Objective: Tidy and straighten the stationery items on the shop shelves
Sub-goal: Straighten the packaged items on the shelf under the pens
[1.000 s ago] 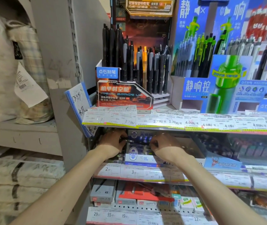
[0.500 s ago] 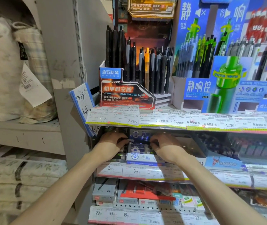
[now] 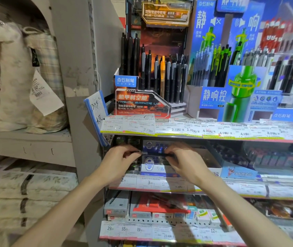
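Observation:
Both hands reach into the middle shelf, just under the row of price labels (image 3: 177,130). My left hand (image 3: 119,162) and my right hand (image 3: 185,162) pinch the two ends of a thin dark pen (image 3: 153,154) held level between them. The pen hangs over a blue-and-white pen box (image 3: 151,166) at the front of that shelf. Behind it stands another blue box (image 3: 153,146), partly hidden by my fingers.
Above, a red-and-black display (image 3: 142,104) holds upright black pens, with a blue display (image 3: 219,97) of green pens to its right. Below sit grey and red boxes (image 3: 142,209). A blue-edged handwritten sign (image 3: 96,114) juts from the shelf upright. Bagged textiles (image 3: 26,77) fill the left shelves.
My hands have lifted slightly out of the box, and a thin dark pen now shows stretched between their fingertips. The view has moved a little closer.

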A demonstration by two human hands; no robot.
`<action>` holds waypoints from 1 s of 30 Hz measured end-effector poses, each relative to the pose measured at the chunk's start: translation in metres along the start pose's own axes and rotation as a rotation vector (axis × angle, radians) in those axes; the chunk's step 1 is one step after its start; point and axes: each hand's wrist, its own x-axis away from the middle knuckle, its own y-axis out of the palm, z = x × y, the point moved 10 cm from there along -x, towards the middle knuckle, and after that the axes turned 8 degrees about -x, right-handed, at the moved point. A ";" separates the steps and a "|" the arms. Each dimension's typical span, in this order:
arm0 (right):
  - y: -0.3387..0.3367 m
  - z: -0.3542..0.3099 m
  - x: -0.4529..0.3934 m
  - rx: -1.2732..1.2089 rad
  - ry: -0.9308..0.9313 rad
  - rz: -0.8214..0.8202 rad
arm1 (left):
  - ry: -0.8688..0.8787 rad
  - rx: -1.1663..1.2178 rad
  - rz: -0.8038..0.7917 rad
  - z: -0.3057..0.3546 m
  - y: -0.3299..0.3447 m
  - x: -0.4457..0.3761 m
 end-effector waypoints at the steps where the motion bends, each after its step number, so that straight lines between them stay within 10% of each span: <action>1: -0.003 -0.005 0.005 0.006 -0.023 0.001 | 0.000 0.021 0.005 0.002 -0.003 0.005; 17: -0.120 -0.110 0.038 0.002 -0.409 0.181 | 0.199 0.228 0.034 0.103 -0.072 0.034; 30: -0.185 -0.082 -0.026 0.075 -0.245 0.390 | 0.365 -0.107 0.323 0.156 -0.115 -0.034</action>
